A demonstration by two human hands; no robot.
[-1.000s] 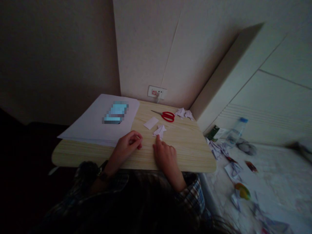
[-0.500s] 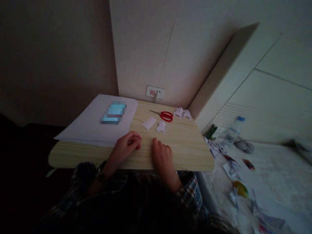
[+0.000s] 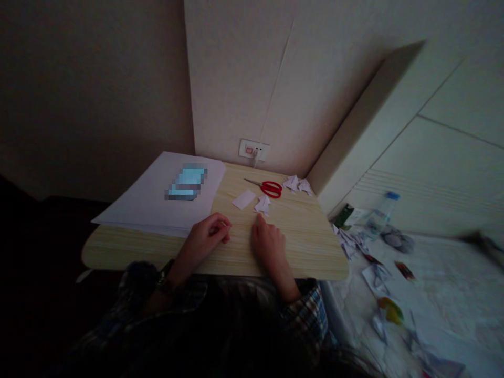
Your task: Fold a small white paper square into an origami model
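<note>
My right hand [image 3: 270, 243] rests on the wooden table, its index finger stretched out to the near edge of a folded white paper frog [image 3: 262, 205]. Its other fingers are curled, and it holds nothing that I can see. My left hand [image 3: 208, 232] lies to the left with fingers curled in and thumb near the fingertips; nothing shows in it. Beyond the hands are a small white paper rectangle [image 3: 243, 199] and red-handled scissors [image 3: 271, 189], blades pointing left. Two more folded paper frogs [image 3: 292, 182] sit at the table's far right corner.
Large white paper sheets [image 3: 137, 202] cover the table's left side, with a pixelated phone [image 3: 187, 181] on them. A socket [image 3: 254, 150] with a plug is on the wall behind. On the bed at right lie a plastic bottle [image 3: 382, 214] and scattered folded papers [image 3: 348, 240].
My right hand has moved slightly forward, bringing its index finger up to the near edge of the paper frog. My left hand keeps its pose; the whole view has shifted a little.
</note>
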